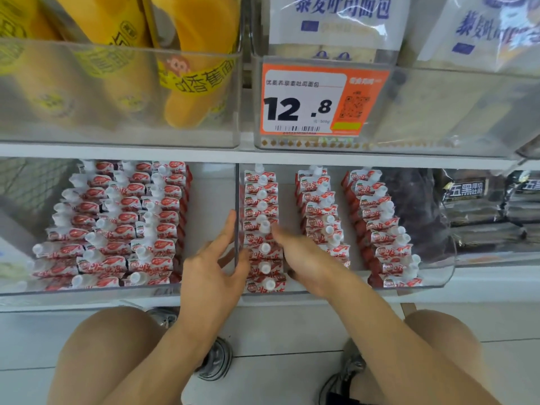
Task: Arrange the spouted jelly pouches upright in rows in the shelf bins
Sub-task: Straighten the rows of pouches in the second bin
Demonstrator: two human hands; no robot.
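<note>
Head view, looking down at a two-tier shelf; person crouched, bare knees low in frame, shoes on the pale floor between them.

Lower shelf, centre: two clear bins side by side. Left bin (87,290) holds three packed rows of red-and-white spouted jelly pouches (122,226), upright, white caps up, with a bare strip along its right side. Right bin (438,276) holds three separate rows with gaps between: leftmost row (263,229) hard against the bin's left wall, middle row (321,211), right row (380,223).

Left hand (211,270): forearm rises from lower centre, palm turned right, fingers straight and spread. Forefinger lies up along the clear dividing wall (236,200) on the left bin's side; thumb at the wall's near end beside the leftmost row. Released, holding nothing; whether it presses the wall cannot be told.

Right hand (301,258): forearm comes in from lower right, hand inside the right bin in the gap between leftmost and middle rows, fingers extended and pointing up-left, tips at the leftmost row's right flank. Motion-blurred; reads as flat and relaxed, not curled round a pouch.

Upper shelf: yellow banana-shaped bread packs (190,68) upper left; white toast bags (336,21) upper right, orange price tag (321,100) reading 12.8. Dark bread packs (467,200) right of the pouch bins.
</note>
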